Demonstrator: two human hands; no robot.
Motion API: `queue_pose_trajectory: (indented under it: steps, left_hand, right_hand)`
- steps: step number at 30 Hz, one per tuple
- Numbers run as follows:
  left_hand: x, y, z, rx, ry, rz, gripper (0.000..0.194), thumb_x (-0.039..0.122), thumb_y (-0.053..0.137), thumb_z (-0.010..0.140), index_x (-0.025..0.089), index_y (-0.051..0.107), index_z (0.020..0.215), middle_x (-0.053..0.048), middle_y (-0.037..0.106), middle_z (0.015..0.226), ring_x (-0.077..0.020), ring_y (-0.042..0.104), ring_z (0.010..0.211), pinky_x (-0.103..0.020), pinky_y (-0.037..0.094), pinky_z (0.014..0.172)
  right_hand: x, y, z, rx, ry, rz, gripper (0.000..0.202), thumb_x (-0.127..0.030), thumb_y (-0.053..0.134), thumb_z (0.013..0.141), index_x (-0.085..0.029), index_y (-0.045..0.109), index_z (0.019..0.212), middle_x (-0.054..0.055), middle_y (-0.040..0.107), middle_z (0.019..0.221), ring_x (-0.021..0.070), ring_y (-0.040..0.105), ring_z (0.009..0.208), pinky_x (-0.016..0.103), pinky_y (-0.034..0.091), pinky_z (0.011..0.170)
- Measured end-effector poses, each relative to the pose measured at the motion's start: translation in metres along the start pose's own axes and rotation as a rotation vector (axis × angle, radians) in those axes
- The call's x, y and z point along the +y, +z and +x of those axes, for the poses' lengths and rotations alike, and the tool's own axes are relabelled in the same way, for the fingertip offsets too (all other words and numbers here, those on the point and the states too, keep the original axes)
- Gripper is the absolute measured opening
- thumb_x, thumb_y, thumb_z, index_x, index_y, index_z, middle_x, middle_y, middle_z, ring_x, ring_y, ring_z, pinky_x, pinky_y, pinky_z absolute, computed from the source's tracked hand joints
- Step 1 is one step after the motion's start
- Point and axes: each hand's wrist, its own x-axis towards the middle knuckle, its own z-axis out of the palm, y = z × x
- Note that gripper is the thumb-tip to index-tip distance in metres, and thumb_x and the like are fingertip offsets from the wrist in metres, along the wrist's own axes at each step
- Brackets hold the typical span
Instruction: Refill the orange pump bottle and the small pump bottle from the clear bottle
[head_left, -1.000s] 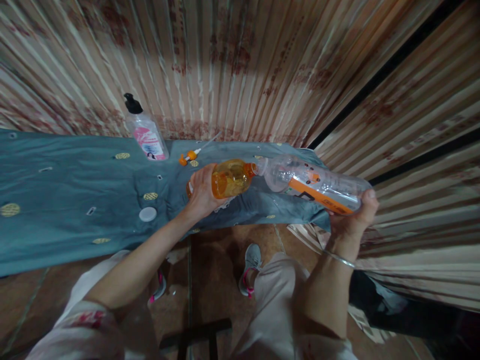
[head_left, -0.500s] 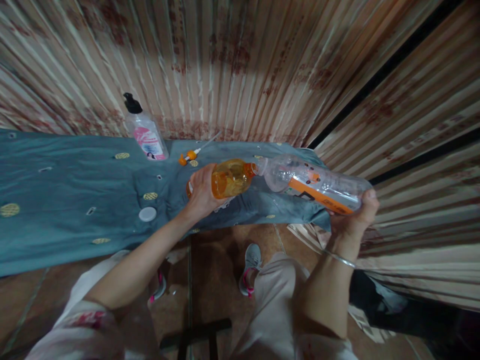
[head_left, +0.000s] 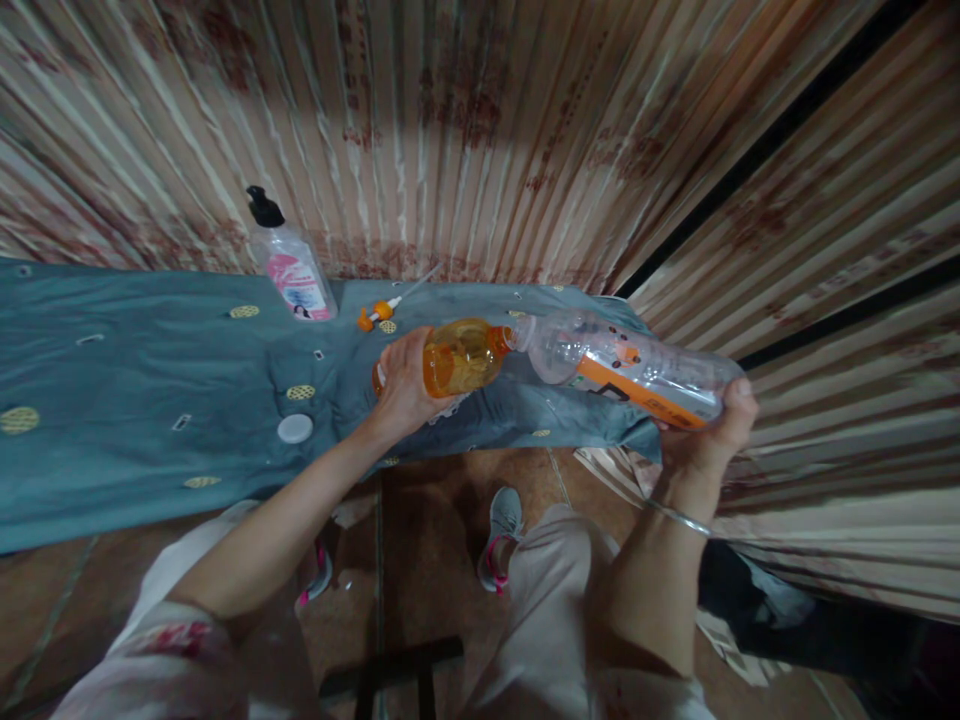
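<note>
My left hand (head_left: 409, 375) is wrapped round an amber, see-through bottle (head_left: 461, 358), tilted with its neck to the right. In my right hand (head_left: 720, 420) is a large clear plastic bottle (head_left: 645, 370) with an orange label, gripped near its base and lying almost level. The two mouths meet, or nearly so, between my hands; whether one sits inside the other I cannot tell. Behind my left hand, an orange pump head (head_left: 376, 314) with a thin clear tube lies on the cloth. A round white cap (head_left: 295, 429) rests left of my left forearm.
A clear pump bottle (head_left: 296, 275) with a black top and pink label stands at the back of the blue-green cloth (head_left: 135, 400). Pleated curtains (head_left: 450, 150) hang behind and to the right. Below are the tiled floor, my legs and a dark T-shaped frame (head_left: 394, 668).
</note>
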Motion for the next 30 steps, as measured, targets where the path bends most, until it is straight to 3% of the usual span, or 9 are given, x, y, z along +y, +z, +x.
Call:
queue_pose_trajectory:
  steps: [7,13,21,30]
  left_hand:
    - [0.0012,-0.0008,0.0011,-0.016,-0.015,0.029,0.094,0.048,0.090,0.064,0.020,0.045,0.142,-0.020,0.059,0.140,-0.0438,0.055,0.136,-0.063,0.040,0.117]
    - [-0.0005,0.0006,0.0008,-0.015,0.009,0.032,0.096,0.047,0.090,0.065,0.016,0.043,0.142,-0.022,0.059,0.140,-0.0435,0.057,0.134,-0.064,0.040,0.116]
    - [0.0027,-0.0019,0.0011,-0.012,0.005,0.011,0.088,0.045,0.089,0.066,0.026,0.045,0.139,-0.016,0.062,0.138,-0.0426,0.058,0.133,-0.063,0.041,0.116]
    - [-0.0034,0.0030,0.0006,0.019,0.011,0.031,0.093,0.047,0.089,0.063,0.023,0.043,0.141,-0.018,0.061,0.139,-0.0446,0.059,0.132,-0.066,0.043,0.115]
  right_hand:
    - [0.0013,-0.0019,-0.0001,0.000,0.012,-0.010,0.049,-0.072,0.064,0.069,-0.024,0.063,0.079,-0.002,0.051,0.063,0.0132,0.038,0.042,0.028,0.019,0.029]
    - [0.0001,0.0013,-0.0016,0.030,-0.002,0.011,0.045,-0.067,0.062,0.070,-0.023,0.063,0.078,-0.001,0.051,0.065,0.0143,0.038,0.047,0.031,0.032,0.034]
    - [-0.0017,0.0031,-0.0010,0.010,0.009,0.010,0.047,-0.071,0.065,0.064,-0.024,0.062,0.071,-0.003,0.053,0.062,0.0118,0.036,0.041,0.026,0.018,0.026]
    - [-0.0023,0.0059,-0.0030,0.081,0.031,0.029,0.047,-0.065,0.064,0.062,-0.021,0.062,0.077,-0.003,0.055,0.062,0.0100,0.040,0.042,0.023,0.025,0.030]
